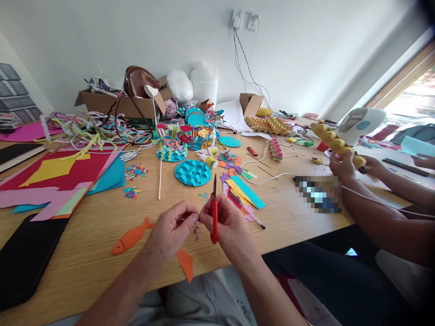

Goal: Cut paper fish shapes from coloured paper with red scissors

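My right hand (227,222) is closed round red-handled scissors (214,213), blades pointing up and away. My left hand (171,228) pinches a tiny purple paper scrap (196,230) right beside the scissors, above the near edge of the wooden table (102,253). An orange paper fish (132,237) lies on the table left of my left hand. An orange paper piece (186,264) hangs at the table edge under my wrists.
Coloured paper sheets (57,181) lie at left, a black mat (27,258) near left. Blue pleated paper discs (192,172), paper fish crafts and scraps fill the middle. Cardboard boxes (122,104) stand at the back. At right another person's hands (343,165) hold a yellow paper piece and a glue gun (360,122).
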Motion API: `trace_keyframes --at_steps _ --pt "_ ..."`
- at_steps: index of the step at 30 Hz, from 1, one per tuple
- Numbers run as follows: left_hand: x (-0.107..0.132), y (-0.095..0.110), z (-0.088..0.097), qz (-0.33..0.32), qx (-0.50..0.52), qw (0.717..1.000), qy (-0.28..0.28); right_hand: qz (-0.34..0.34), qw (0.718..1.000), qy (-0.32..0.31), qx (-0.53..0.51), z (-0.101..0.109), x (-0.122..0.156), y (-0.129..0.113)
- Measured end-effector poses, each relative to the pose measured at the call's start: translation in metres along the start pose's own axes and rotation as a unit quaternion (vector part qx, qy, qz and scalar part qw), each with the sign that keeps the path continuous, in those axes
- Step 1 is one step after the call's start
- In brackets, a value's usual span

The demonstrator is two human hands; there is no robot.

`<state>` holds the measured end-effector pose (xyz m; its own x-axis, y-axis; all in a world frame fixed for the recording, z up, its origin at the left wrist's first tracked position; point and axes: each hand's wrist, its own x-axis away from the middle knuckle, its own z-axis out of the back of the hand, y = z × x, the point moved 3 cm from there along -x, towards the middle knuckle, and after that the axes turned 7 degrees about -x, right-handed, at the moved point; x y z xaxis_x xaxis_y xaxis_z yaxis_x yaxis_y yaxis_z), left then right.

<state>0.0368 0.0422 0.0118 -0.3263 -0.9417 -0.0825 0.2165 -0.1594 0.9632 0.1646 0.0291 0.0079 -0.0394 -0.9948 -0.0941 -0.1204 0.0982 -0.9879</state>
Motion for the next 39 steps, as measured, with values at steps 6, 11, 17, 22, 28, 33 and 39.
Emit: trace_keyframes --at_steps 6,11,17,22,28,33,39 --pt "0.002 -0.006 0.002 0.063 0.099 0.992 0.045 0.007 0.993 -0.034 0.113 0.002 0.015 -0.002" --pt "0.008 -0.003 0.001 0.07 0.17 0.981 0.069 -0.002 0.98 -0.068 0.187 0.003 0.028 0.002" --pt "0.01 0.002 -0.001 0.056 0.192 0.977 0.07 0.006 0.974 -0.073 0.212 -0.001 0.031 -0.002" --pt "0.011 0.003 -0.001 0.053 0.201 0.974 0.089 0.001 0.972 -0.077 0.221 -0.003 0.031 -0.002" --pt "0.011 0.006 -0.004 0.039 0.189 0.979 0.067 -0.006 0.974 -0.076 0.214 -0.002 0.03 -0.003" --pt "0.009 0.004 -0.004 0.038 0.172 0.983 0.06 -0.002 0.97 -0.071 0.232 0.0 0.029 -0.001" --pt "0.007 0.003 -0.002 0.043 0.151 0.986 0.062 0.015 0.967 -0.063 0.248 0.003 0.03 0.002"
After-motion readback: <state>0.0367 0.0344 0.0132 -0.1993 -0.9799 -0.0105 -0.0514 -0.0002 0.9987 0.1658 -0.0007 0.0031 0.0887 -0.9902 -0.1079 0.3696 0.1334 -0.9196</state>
